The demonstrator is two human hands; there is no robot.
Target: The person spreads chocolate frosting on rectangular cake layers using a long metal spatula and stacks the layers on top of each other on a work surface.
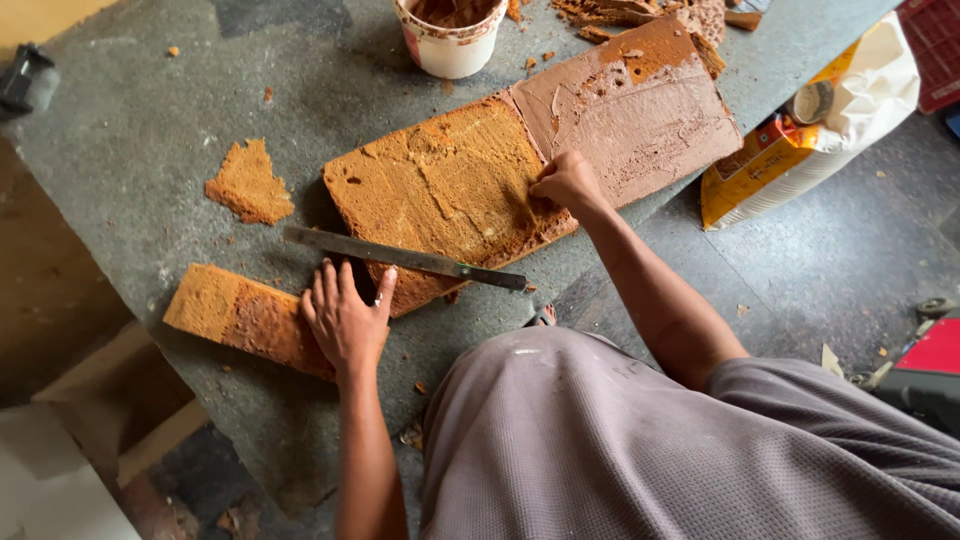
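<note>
the big cake slab (450, 190) lay in the middle of the table (130, 110), with a long knife (400, 257) across its near edge. the right hand (566, 181) pinched its top, fingers curled shut. the left hand (345, 320) pressed flat and open, holding nothing, on a cut strip (240, 315) just beside the blade. a slip there might have cut fingers or crumbled the soft cake.

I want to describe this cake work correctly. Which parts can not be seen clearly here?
All in the head view:
- White tub: top edge cuts it off.
- Right hand: curled fingertips hide what they touch on the cake slab.
- Trimmed strip: left hand covers its end.
- Long knife: handle end too dark to judge.
</note>
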